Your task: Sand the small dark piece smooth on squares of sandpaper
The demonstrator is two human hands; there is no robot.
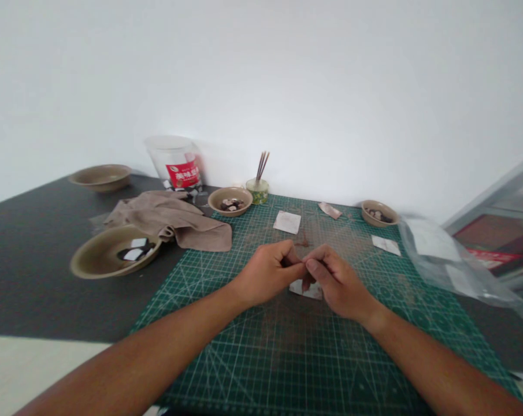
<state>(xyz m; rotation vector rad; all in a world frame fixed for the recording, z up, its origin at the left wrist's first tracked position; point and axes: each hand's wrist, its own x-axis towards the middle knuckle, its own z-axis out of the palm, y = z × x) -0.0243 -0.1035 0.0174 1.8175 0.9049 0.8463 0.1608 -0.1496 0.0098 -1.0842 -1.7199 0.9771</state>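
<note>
My left hand [272, 271] and my right hand [341, 283] meet over the middle of a green cutting mat [261, 358]. Both are closed, thumbs and fingertips pinched together at one spot; whatever lies between them is too small or hidden to make out. Directly below the fingertips lies a white paper square [307, 290], partly covered by my fingers. Beyond the left hand is another white square [287, 222], with a small brown smear or scrap [303, 243] on the mat near it.
Left: a large bowl [92, 254] with black and white pieces, a brown cloth [204, 231], an empty-looking bowl [103, 178], a clear tub [174, 162]. Behind: a small bowl [230, 201], a pot of sticks [258, 189]. Right: another bowl [378, 212], a plastic bag [452, 260].
</note>
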